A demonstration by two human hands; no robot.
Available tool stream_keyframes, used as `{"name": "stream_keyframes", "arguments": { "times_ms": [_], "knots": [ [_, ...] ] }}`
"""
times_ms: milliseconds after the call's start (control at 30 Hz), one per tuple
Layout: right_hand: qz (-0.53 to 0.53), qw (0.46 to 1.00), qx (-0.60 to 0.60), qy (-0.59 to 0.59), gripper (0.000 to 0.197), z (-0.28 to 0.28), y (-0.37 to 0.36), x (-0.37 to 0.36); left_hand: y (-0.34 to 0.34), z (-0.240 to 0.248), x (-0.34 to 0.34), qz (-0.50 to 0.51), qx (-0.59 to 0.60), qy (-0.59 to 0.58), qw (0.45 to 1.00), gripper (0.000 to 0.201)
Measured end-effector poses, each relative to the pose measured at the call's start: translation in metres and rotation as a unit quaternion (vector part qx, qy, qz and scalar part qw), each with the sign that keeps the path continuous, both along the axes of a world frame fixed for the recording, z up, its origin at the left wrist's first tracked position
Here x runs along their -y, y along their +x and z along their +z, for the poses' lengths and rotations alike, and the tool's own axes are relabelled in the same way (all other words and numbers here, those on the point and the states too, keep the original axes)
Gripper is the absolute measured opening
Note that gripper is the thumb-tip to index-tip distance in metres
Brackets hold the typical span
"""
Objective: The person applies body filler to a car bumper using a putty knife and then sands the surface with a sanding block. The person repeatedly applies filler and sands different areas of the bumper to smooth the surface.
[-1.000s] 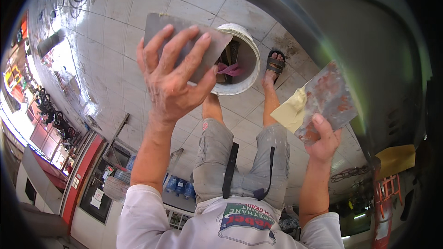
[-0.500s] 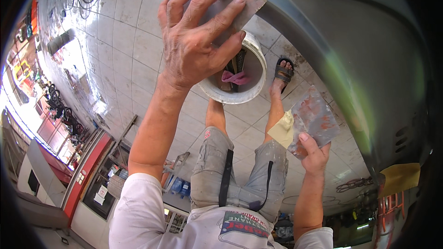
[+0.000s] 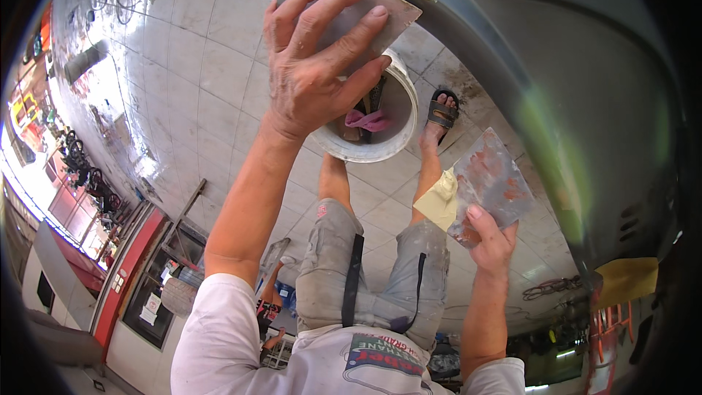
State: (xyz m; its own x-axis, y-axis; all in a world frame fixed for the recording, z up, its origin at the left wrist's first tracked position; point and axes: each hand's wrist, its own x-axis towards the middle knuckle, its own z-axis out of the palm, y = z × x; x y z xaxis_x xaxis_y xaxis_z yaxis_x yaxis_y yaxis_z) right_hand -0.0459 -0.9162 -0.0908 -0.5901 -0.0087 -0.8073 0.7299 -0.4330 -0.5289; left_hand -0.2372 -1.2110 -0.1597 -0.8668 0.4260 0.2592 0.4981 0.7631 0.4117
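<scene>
My left hand (image 3: 318, 66) pushed grey spreader (image 3: 344, 4) higher, now top centre; right hand (image 3: 491, 241) with smeared plate (image 3: 488, 181) slid lower right.

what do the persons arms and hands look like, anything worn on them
Both arms are bare from the upper arm down, with short white T-shirt sleeves at the shoulders. The left hand and right hand wear no gloves, and no watch, bracelet or ring shows on them. The fingernails are short and plain. No markings on the forearms can be made out.
</scene>
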Motion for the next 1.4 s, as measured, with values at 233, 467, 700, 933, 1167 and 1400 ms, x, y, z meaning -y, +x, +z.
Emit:
{"name": "stream_keyframes", "arguments": {
  "times_ms": [233, 467, 700, 933, 1167, 1400],
  "knots": [
    [-0.037, 0.999, -0.014, -0.005, 0.067, 0.004, -0.021, 0.027, -0.005, -0.014, -0.012, 0.001, -0.028, -0.002, 1.000, 0.058],
    [-0.105, 0.994, 0.029, -0.002, 0.063, -0.013, -0.034, 0.042, 0.042, 0.064, 0.007, -0.037, 0.438, 0.389, 0.810, 0.059],
    [-0.179, 0.957, -0.100, -0.203, 0.075, 0.014, -0.043, 0.018, 0.052, 0.075, 0.025, -0.030, 0.285, -0.010, 0.958, 0.051],
    [-0.025, 0.996, -0.045, -0.070, 0.079, 0.007, -0.034, 0.009, -0.028, 0.066, -0.022, 0.088, 0.123, -0.025, 0.988, 0.048],
    [-0.017, 0.997, -0.029, -0.069, 0.079, -0.001, -0.019, 0.006, -0.017, 0.068, -0.055, 0.071, 0.094, -0.112, 0.987, 0.050],
    [-0.006, 0.997, -0.040, -0.067, 0.081, -0.003, -0.024, 0.002, 0.006, 0.035, -0.050, 0.090, 0.044, -0.057, 0.993, 0.059]
  ]
}}
